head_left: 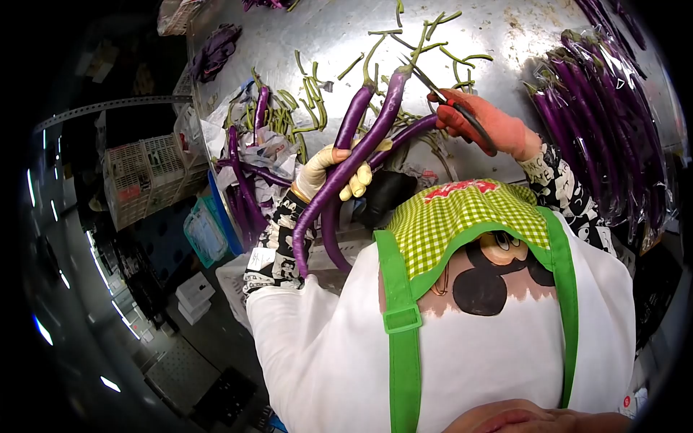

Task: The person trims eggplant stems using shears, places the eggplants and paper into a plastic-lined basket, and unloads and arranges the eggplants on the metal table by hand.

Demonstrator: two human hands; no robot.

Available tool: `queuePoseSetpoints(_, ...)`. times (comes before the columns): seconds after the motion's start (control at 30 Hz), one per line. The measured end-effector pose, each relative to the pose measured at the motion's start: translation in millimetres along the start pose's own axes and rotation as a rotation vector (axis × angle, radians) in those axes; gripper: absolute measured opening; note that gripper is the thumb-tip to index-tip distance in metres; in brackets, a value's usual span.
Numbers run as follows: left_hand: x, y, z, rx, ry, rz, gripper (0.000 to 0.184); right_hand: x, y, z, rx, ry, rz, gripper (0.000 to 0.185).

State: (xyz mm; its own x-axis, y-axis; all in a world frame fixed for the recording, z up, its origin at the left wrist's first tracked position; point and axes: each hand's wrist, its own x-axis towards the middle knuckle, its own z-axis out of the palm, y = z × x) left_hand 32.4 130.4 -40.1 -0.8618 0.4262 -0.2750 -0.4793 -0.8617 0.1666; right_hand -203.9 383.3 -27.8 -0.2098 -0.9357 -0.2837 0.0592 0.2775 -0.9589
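My left hand (326,173), in a pale glove with the thumb showing, is closed around long purple eggplants. The front eggplant (354,160) slants across the view, its green stem pointing up and away. A second eggplant (353,119) lies behind it in the same grip. My right hand (491,124), in a red-orange glove, is wrapped round a pair of black-handled scissors (473,124). The blades reach the stem end of the front eggplant; whether they touch the stem I cannot tell. Another eggplant (413,137) lies between the two hands.
Cut green stems (310,108) are scattered over the metal table (498,22). Loose eggplants (242,173) and paper scraps lie at left. Bundles of eggplants in clear plastic (599,123) lie at right. A dark crumpled glove (216,52) sits at the far left; plastic crates (151,173) stand beyond the table edge.
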Motion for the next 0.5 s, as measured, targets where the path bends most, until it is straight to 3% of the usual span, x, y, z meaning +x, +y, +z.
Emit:
queuePoseSetpoints(0.23,2,-5,3,-0.111,0.005,-0.092,0.078,-3,-2,1,-0.186,0.037,0.019,0.059)
queuePoseSetpoints(0.27,4,-5,6,0.044,0.012,-0.063,0.084,-5,-4,2,-0.211,0.055,0.020,0.059)
queuePoseSetpoints(0.37,3,-6,11,0.297,0.071,-0.031,0.072,-4,-1,2,-0.239,0.058,-0.018,0.057)
queuePoseSetpoints(0.43,3,-11,24,0.350,0.263,-0.024,0.062,-2,0,3,-0.223,0.046,-0.037,0.056)
queuePoseSetpoints(0.5,3,-11,25,0.383,0.315,-0.023,0.058,-6,-2,3,-0.188,0.045,-0.032,0.054)
